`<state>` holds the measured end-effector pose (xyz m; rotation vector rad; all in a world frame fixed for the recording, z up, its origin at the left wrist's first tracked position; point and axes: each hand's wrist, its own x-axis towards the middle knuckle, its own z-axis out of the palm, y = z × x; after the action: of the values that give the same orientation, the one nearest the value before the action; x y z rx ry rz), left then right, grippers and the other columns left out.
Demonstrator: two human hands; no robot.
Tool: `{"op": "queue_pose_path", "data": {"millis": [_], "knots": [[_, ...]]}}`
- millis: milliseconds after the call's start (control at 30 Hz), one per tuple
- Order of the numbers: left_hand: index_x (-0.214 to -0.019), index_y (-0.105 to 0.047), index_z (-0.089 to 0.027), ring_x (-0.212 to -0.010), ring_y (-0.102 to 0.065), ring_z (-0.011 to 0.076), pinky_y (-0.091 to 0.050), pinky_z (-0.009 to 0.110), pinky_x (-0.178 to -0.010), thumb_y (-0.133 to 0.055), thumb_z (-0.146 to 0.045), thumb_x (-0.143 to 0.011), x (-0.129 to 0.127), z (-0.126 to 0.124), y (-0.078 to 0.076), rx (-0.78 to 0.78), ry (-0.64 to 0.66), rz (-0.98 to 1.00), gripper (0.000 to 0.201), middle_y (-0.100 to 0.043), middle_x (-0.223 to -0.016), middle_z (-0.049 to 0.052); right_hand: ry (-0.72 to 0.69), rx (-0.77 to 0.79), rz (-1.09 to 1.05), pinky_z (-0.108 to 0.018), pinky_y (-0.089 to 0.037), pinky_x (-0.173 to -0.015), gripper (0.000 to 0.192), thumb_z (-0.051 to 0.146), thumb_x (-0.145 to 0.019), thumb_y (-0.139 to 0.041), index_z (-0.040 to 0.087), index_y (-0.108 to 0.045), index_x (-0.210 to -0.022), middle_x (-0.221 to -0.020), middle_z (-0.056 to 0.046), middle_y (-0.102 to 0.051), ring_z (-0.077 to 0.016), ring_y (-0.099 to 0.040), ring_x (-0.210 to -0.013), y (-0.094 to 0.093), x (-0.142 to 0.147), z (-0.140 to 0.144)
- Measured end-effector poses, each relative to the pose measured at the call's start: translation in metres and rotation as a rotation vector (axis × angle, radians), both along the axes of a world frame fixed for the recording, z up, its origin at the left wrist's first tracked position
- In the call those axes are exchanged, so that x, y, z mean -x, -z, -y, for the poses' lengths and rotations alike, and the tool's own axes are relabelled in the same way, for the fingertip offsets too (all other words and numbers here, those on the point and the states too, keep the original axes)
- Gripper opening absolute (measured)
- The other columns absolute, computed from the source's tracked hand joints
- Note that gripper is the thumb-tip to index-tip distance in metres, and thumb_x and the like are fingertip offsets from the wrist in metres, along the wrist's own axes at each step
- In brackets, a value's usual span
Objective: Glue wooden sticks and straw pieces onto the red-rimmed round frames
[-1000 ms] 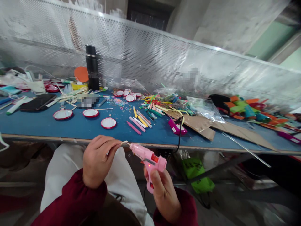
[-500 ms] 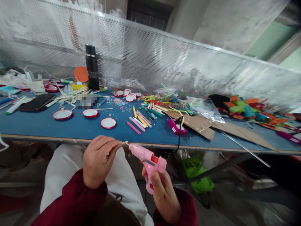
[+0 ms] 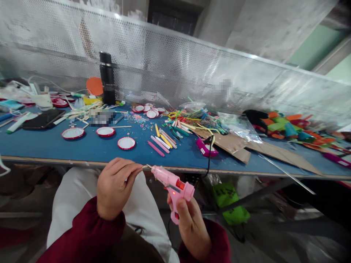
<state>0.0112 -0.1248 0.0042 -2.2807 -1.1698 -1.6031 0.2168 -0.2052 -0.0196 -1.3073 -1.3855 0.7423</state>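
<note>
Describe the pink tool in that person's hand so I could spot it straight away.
Start at the long blue table and drop below its near edge, over the person's lap. There the right hand grips a pink glue gun, its nozzle meeting a thin stick pinched in the left hand. Nothing else there has a pistol shape.

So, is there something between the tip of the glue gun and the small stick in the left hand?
Nothing visible: the glue gun nozzle points straight at the stick end pinched by the left hand.

We saw a pink glue gun [image 3: 172, 185] with an orange trigger, dark red sleeves [image 3: 87, 233], a blue tabletop [image 3: 49, 144], red-rimmed white discs [image 3: 126, 143], and a black flask [image 3: 107, 77].
</note>
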Motion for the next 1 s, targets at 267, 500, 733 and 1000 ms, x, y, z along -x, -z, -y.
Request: {"op": "queue_pose_path", "data": {"millis": [267, 500, 733, 1000], "knots": [[-0.087, -0.073, -0.017, -0.08, -0.064, 0.018, -0.05, 0.033, -0.078, -0.068, -0.014, -0.086, 0.0, -0.0014, 0.0026, -0.005, -0.015, 0.004, 0.006, -0.074, -0.086, 0.003, 0.017, -0.024, 0.055, -0.023, -0.04, -0.048, 0.056, 0.062, -0.095, -0.04, 0.015, -0.066, -0.08, -0.071, -0.005, -0.061, -0.0109, -0.048, -0.054, -0.0001, 0.0007, 0.0024], [-0.087, -0.074, -0.019, -0.079, -0.065, 0.0188, -0.051, 0.034, -0.078, -0.065, -0.016, -0.087, 0.0002, -0.0006, 0.0007, 0.005, -0.021, 0.001, 0.009, -0.075, -0.085, 0.003, -0.012, -0.009, 0.018, -0.023, -0.039, -0.047, 0.057, 0.065, -0.093, -0.041, 0.016, -0.065, -0.079, -0.066, -0.002, -0.055, -0.0102, -0.045, -0.052, -0.0004, -0.0003, 0.0018], [-0.088, -0.074, -0.019, -0.079, -0.065, 0.0186, -0.052, 0.035, -0.076, -0.066, -0.014, -0.087, 0.0009, -0.0009, 0.0011, 0.006, -0.025, -0.001, 0.009, -0.075, -0.086, 0.003, -0.064, 0.003, -0.015, -0.023, -0.043, -0.051, 0.058, 0.065, -0.094, -0.039, 0.016, -0.068, -0.09, -0.069, -0.004, -0.058, -0.0125, -0.049, -0.057, -0.0016, 0.0004, 0.0032], [-0.089, -0.072, -0.02, -0.079, -0.065, 0.0185, -0.051, 0.035, -0.077, -0.065, -0.015, -0.088, 0.0011, -0.001, 0.0021, -0.005, -0.005, -0.013, 0.009, -0.074, -0.086, 0.002, 0.025, -0.012, -0.017, -0.022, -0.044, -0.048, 0.057, 0.067, -0.091, -0.044, 0.016, -0.067, -0.082, -0.071, -0.006, -0.064, -0.0111, -0.05, -0.053, -0.0011, 0.001, 0.0018]]}}
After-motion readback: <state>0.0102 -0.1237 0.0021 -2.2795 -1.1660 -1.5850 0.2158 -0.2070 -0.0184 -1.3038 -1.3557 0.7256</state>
